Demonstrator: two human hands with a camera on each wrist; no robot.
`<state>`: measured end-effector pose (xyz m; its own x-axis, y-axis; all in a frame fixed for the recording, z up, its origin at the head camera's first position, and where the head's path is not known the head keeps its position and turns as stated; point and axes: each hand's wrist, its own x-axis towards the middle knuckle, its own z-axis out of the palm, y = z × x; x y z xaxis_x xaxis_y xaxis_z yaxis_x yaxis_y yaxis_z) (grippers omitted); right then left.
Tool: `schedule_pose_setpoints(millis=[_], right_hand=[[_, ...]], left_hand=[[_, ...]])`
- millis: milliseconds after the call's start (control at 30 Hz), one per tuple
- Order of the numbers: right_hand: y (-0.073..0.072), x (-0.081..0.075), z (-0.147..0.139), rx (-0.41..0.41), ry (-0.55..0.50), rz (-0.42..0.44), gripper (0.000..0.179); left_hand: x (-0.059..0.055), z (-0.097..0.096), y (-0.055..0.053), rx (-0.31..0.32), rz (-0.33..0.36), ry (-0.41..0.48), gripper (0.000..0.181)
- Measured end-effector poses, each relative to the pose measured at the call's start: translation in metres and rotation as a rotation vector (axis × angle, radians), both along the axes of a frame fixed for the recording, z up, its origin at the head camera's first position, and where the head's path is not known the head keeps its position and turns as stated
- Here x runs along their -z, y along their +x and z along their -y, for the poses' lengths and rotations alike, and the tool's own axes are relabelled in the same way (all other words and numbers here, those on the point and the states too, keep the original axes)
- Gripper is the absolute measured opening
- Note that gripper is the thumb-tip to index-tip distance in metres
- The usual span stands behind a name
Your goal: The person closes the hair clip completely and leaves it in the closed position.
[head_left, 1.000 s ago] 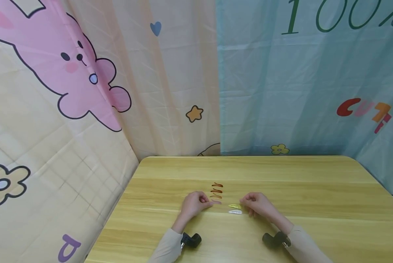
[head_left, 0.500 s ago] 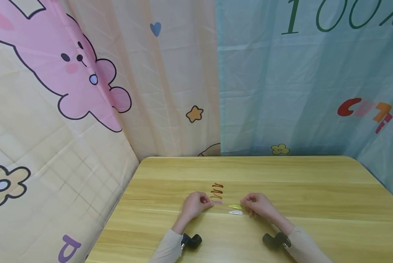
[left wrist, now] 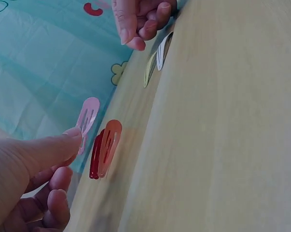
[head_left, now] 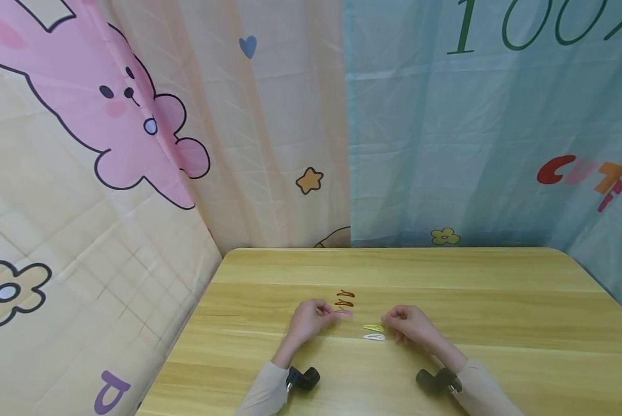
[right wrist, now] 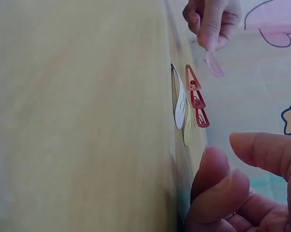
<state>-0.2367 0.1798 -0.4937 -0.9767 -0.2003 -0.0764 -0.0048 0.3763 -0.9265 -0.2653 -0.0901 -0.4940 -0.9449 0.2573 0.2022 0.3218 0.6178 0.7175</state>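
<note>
My left hand [head_left: 309, 320] pinches a pink snap hair clip [left wrist: 89, 112] between thumb and forefinger. The left wrist view shows that clip raised off the table. Close by lie an orange hair clip [right wrist: 192, 79] and two red hair clips [right wrist: 200, 117], forming a column away from me in the head view. My right hand [head_left: 410, 325] holds nothing, its thumb and forefinger apart and its fingers loosely bent. Just left of it lie a yellow hair clip [head_left: 373, 327] and, nearer to me, a white hair clip [head_left: 375, 337].
All the clips lie on a wood-grain table [head_left: 477, 294]. Beyond its back edge hangs a patterned curtain [head_left: 425, 144], with another cartoon-print cloth at the left. A dark wrist camera [head_left: 304, 378] sits on the left forearm and another [head_left: 434, 381] on the right.
The pink clip has come up off the table in my left hand, which rose slightly and now partly covers the orange clip in the head view. The right hand stays where it was.
</note>
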Motion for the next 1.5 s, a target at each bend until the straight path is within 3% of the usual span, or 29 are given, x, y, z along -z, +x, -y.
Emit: schedule_pose_setpoints(millis=[433,900,1500], right_hand=[[0.0,-0.001,0.001,-0.007,-0.01,0.016,0.027],[-0.001,-0.015,0.007,0.011,-0.011,-0.026,0.031],[-0.005,-0.022,0.013,0.123,-0.07,0.006,0.042]], left_hand=[[-0.013,-0.013,-0.003,0.004,-0.008,0.133,0.024],[-0.023,-0.024,-0.003,0.005,0.039,0.267,0.022],[-0.031,-0.031,0.004,0.006,0.113,0.317,0.025]])
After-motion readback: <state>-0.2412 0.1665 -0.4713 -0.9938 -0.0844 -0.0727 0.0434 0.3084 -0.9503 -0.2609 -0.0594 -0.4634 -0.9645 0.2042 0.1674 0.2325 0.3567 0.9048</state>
